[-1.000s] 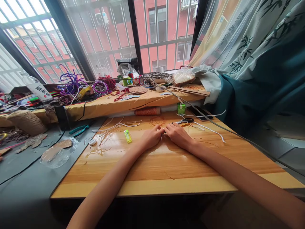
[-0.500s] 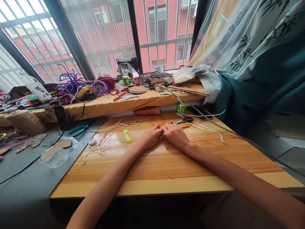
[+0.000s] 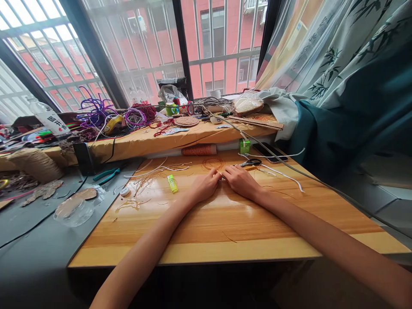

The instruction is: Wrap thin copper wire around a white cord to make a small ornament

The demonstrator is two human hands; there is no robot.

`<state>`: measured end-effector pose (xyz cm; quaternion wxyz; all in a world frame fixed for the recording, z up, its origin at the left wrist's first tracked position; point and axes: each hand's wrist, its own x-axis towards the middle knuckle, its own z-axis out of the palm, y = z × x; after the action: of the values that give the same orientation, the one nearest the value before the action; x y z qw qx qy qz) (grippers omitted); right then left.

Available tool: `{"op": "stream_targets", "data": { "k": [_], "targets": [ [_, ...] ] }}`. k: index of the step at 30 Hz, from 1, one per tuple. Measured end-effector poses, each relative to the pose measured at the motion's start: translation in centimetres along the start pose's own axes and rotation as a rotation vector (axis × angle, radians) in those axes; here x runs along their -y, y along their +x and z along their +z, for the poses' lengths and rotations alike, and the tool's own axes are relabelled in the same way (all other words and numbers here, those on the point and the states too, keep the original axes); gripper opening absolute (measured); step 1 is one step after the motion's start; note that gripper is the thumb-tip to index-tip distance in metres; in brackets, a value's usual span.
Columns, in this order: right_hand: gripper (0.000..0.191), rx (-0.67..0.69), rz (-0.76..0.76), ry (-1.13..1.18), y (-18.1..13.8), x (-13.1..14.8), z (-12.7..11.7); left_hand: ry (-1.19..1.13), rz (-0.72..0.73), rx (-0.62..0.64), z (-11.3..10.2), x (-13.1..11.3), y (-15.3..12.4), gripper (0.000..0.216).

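Note:
My left hand (image 3: 207, 185) and my right hand (image 3: 240, 180) meet over the middle of the wooden table, fingers curled and closed. A small whitish thing shows between their fingertips, too small and too covered to name. Just beyond the hands lies a coil of thin orange thread (image 3: 213, 163). Black-handled scissors (image 3: 252, 162) rest past my right hand, with a white cord (image 3: 283, 174) beside them. To the left of my left hand are a yellow-green lighter (image 3: 172, 183) and loose orange and white strands (image 3: 151, 174).
An orange thread spool (image 3: 198, 149) lies under the cluttered shelf (image 3: 144, 143). Near it are a green box (image 3: 244, 146) and a dark phone (image 3: 269, 152). A white cap (image 3: 124, 192) sits on the left, teal pliers (image 3: 107, 175) beyond it. A long grey cord (image 3: 309, 175) crosses the right side.
My right hand has shifted slightly to the right, so the gap between the two hands is a little wider. The left hand stays nearly in place.

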<state>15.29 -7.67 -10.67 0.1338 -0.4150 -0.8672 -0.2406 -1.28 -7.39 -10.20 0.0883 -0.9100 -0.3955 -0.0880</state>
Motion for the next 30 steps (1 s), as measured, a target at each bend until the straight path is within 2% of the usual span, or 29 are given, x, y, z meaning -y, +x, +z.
{"op": "stream_targets", "data": {
  "k": [11,18,26,30],
  "targets": [
    [0.019,0.037,-0.038,0.033,0.05,0.05,-0.18,0.004,0.01,-0.019,-0.09,0.0,-0.04,0.026],
    [0.019,0.05,0.047,0.008,0.14,0.68,-0.3,-0.009,-0.006,-0.015,-0.06,0.01,-0.05,0.028],
    [0.017,0.092,0.178,0.083,0.23,0.87,-0.51,-0.043,-0.01,0.01,-0.01,0.0,-0.01,0.029],
    [0.017,0.075,0.139,0.153,0.05,0.46,-0.48,-0.046,0.001,0.004,-0.04,-0.04,-0.03,0.029]
  ]
}}
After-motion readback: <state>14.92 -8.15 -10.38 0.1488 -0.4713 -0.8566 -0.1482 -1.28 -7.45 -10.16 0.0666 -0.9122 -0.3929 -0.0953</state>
